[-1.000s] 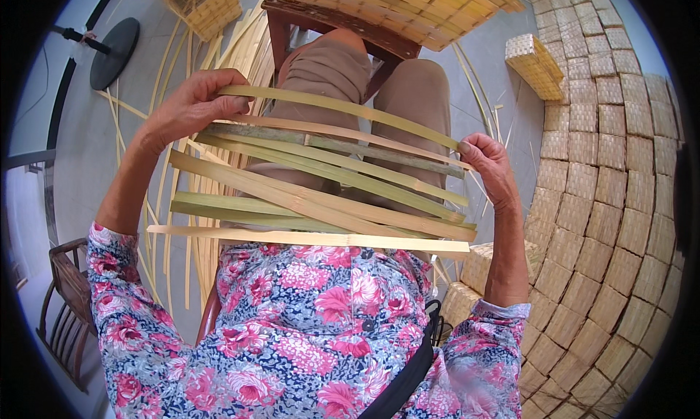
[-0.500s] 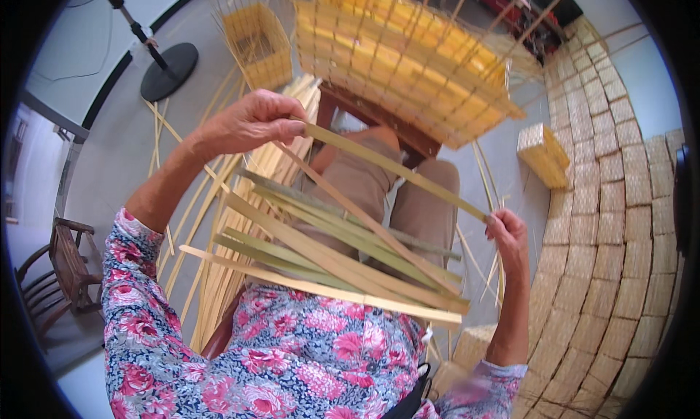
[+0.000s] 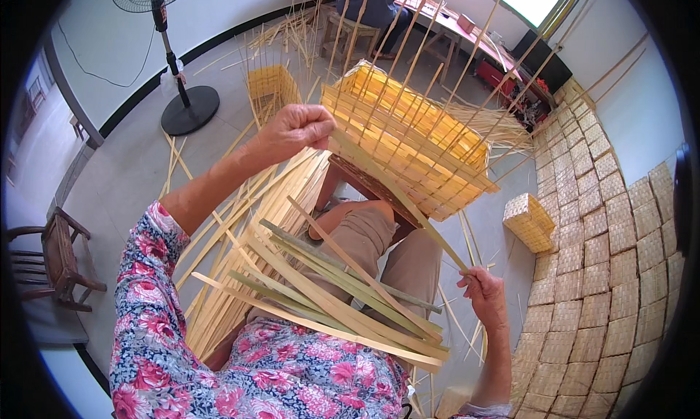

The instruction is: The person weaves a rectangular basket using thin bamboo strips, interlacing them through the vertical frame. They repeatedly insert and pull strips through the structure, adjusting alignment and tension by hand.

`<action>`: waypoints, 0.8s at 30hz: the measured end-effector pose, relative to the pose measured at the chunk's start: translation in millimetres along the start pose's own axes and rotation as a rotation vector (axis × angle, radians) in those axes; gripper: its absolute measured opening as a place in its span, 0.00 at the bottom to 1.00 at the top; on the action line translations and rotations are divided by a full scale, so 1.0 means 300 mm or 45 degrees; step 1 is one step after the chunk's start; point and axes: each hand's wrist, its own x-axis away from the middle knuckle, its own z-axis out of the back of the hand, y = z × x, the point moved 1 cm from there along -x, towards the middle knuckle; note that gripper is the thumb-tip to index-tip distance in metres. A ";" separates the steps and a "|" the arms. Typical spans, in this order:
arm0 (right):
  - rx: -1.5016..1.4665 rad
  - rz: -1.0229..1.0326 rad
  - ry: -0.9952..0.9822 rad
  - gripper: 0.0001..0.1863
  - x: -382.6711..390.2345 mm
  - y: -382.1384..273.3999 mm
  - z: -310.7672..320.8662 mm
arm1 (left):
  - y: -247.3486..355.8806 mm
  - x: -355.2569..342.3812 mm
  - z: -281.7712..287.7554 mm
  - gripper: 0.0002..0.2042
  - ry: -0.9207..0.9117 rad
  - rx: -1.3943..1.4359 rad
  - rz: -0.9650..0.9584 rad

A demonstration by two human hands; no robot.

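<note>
Between my two raised hands a flat greenish bamboo strip (image 3: 397, 193) is stretched, sloping down from left to right. My left hand (image 3: 297, 133) pinches its upper end, just at the near left corner of a yellow woven basket (image 3: 408, 127). Lower and to the right, my right hand (image 3: 483, 291) pinches the other end between thumb and fingers. Several loose green and tan strips (image 3: 343, 288) lie across my lap, below the held one. The basket rests on a brown wooden stool (image 3: 379, 182) before my knees, with long upright stakes rising from it.
A thick bundle of pale strips (image 3: 248, 273) lies to my left. Stacked woven blocks (image 3: 583, 309) line the right wall; a small yellow basket (image 3: 530, 222) stands beside them. A fan base (image 3: 189, 110), a wooden chair (image 3: 69, 262) and a seated person (image 3: 368, 7) are farther off.
The view has tilted up, bringing the fan, far table and seated person into sight. Both hands still hold the strip, which now slopes more steeply and crosses in front of the basket's near edge.
</note>
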 end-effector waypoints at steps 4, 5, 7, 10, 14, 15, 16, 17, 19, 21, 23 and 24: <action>-0.023 0.238 0.428 0.08 -0.003 0.015 0.017 | 0.048 -0.119 0.009 0.13 0.427 -0.102 -0.200; -0.077 0.249 0.580 0.08 -0.015 -0.013 0.027 | 0.078 -0.166 0.025 0.14 0.579 -0.130 -0.188; -0.180 0.221 0.809 0.09 -0.049 -0.054 0.054 | 0.115 -0.239 0.092 0.16 0.719 -0.182 -0.127; -0.491 0.184 1.031 0.10 -0.131 -0.083 0.089 | 0.141 -0.309 0.136 0.16 0.593 -0.232 -0.110; -0.870 -0.044 0.906 0.09 -0.299 0.008 0.118 | 0.245 -0.316 0.163 0.15 0.394 -0.414 -0.365; -0.937 -0.053 0.871 0.08 -0.338 0.032 0.121 | 0.258 -0.313 0.155 0.16 0.325 -0.391 -0.386; -1.003 -0.060 0.836 0.07 -0.375 0.058 0.122 | 0.264 -0.313 0.145 0.17 0.257 -0.368 -0.407; -1.074 -0.064 0.787 0.06 -0.415 0.073 0.114 | 0.261 -0.316 0.127 0.18 0.204 -0.383 -0.413; -1.166 -0.051 0.697 0.04 -0.477 0.084 0.096 | 0.251 -0.347 0.065 0.21 0.097 -0.405 -0.433; -1.200 -0.051 0.606 0.02 -0.508 0.054 0.063 | 0.231 -0.345 0.010 0.23 0.225 -0.557 -0.285; -1.162 -0.029 0.543 0.02 -0.536 0.032 0.041 | 0.203 -0.353 0.008 0.21 0.221 -0.673 -0.328; -1.141 -0.019 0.512 0.03 -0.547 0.023 0.031 | 0.200 -0.357 0.005 0.21 0.217 -0.728 -0.348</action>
